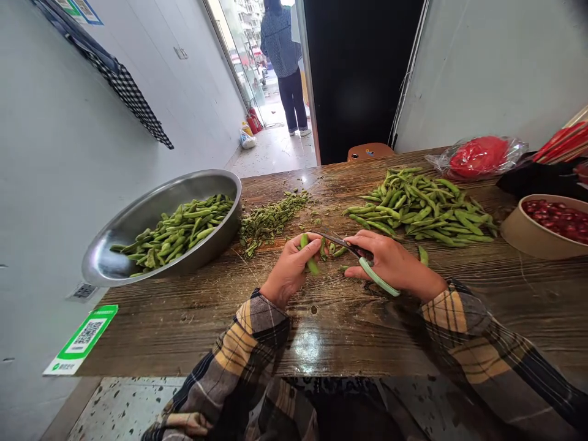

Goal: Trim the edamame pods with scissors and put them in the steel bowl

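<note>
Between the thumb and fingers of my left hand [293,266] is a green edamame pod [311,256], held over the middle of the table. My right hand [390,260] is closed round scissors [379,278] with pale green handles, and their blades point left to the pod's upper end. A few loose pods and bits lie beneath and between the hands. Beyond my right hand is a heap of whole pods [422,208]. Small trimmed pod ends [271,220] are strewn past my left hand, beside a steel basin [119,226] with many pods in it.
At the right stand a paper bowl [521,229] of dark red seeds and a clear bag with something red [480,158]. A green QR-code card [85,337] lies at the table's left edge. Behind the wooden table [220,331] are a stool [370,150] and a person [283,61] in a doorway.
</note>
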A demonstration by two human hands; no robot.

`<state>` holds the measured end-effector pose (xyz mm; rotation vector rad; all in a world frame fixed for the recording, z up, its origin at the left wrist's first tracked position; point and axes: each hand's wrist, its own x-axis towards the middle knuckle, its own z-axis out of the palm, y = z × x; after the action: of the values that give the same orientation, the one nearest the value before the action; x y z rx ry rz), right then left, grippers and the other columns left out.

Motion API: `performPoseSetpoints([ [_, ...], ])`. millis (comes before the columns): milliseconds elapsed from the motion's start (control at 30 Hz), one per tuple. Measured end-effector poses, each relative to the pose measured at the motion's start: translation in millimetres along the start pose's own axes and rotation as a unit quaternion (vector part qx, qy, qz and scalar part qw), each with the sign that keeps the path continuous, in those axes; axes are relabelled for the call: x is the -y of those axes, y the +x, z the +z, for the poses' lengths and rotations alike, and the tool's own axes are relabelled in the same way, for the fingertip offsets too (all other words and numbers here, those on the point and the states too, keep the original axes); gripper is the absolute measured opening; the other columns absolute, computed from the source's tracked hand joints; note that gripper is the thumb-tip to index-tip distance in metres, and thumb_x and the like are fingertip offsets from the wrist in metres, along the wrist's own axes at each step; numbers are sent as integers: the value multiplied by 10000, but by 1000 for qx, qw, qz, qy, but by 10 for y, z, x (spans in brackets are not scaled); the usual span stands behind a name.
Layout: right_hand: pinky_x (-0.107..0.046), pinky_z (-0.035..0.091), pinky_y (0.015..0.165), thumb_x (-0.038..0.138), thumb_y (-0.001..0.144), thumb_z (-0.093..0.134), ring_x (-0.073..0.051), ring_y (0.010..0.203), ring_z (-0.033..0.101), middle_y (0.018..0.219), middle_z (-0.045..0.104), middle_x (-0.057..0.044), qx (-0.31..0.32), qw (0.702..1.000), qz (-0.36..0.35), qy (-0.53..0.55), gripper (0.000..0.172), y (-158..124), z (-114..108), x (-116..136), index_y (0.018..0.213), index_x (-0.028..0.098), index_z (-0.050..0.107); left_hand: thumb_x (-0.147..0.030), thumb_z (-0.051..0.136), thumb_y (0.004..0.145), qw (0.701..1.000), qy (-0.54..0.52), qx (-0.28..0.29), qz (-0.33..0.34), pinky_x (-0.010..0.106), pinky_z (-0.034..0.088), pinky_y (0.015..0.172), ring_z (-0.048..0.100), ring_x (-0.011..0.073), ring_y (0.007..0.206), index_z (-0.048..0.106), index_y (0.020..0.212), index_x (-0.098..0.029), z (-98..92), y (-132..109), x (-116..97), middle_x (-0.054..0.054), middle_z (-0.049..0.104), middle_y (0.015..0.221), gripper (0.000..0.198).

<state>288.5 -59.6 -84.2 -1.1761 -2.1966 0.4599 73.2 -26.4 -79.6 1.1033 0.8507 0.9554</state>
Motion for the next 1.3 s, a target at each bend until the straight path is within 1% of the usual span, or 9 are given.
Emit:
performPoseSetpoints([
  [200,-340,493,733,431,773,707,-217,826,608,959,621,-86,16,1000,-13,18,485,10,47,37,1154,150,601,-346,709,761,998,34,39,24,178,335,512,462,67,561,651,837,-138,12,-15,33,18,622,693,228],
  [333,-333,484,726,441,817,661,-213,807,607,920,624,-82,16,1000,-20,16,433,9,52,37,1127,143,610,-352,754,709,998,53,25,29,188,331,536,444,70,573,659,802,-135,15,-20,34,0,595,681,254],
  [500,-334,480,764,428,824,660,-226,871,617,965,650,-93,16,999,-25,17,407,8,60,20,1121,153,613,-325,777,675,997,71,7,27,187,328,536,434,67,571,667,755,-133,21,-21,26,-17,561,649,235],
  [633,-350,492,767,432,830,649,-229,852,627,938,653,-88,-10,1000,2,14,384,14,73,-9,1097,159,615,-302,759,686,1000,28,-8,12,173,348,520,494,73,576,641,796,-142,27,-11,2,-10,586,656,227],
  [767,-365,506,761,437,805,674,-233,859,628,976,641,-80,-39,999,20,1,416,11,71,-22,1134,195,595,-279,748,684,998,-37,-42,-13,154,339,478,553,79,577,605,841,-160,9,9,-20,6,640,693,244],
  [867,-357,508,736,420,797,686,-220,820,621,966,628,-72,-29,999,13,-8,447,4,65,6,1173,205,575,-275,742,689,998,-50,-44,-7,148,326,460,538,62,544,599,835,-160,-1,18,-15,9,655,711,234],
  [1000,-336,503,698,431,790,691,-196,741,598,898,595,-47,-7,1000,9,-19,478,-1,63,56,1188,198,566,-256,746,686,999,-44,-31,5,150,356,497,552,64,568,595,802,-149,18,12,7,19,667,726,218],
  [1100,-331,500,692,440,786,693,-194,743,591,895,586,-48,0,1000,12,-14,497,1,60,70,1192,183,566,-242,739,697,999,-39,-15,8,156,371,523,558,68,585,593,803,-147,37,4,12,26,674,742,204],
  [1300,-322,499,686,436,776,703,-192,743,596,911,594,-47,-5,1000,14,-8,508,7,52,58,1205,202,561,-251,747,688,999,-39,-19,14,163,377,528,576,83,617,598,816,-166,43,-8,-2,12,672,739,214],
])
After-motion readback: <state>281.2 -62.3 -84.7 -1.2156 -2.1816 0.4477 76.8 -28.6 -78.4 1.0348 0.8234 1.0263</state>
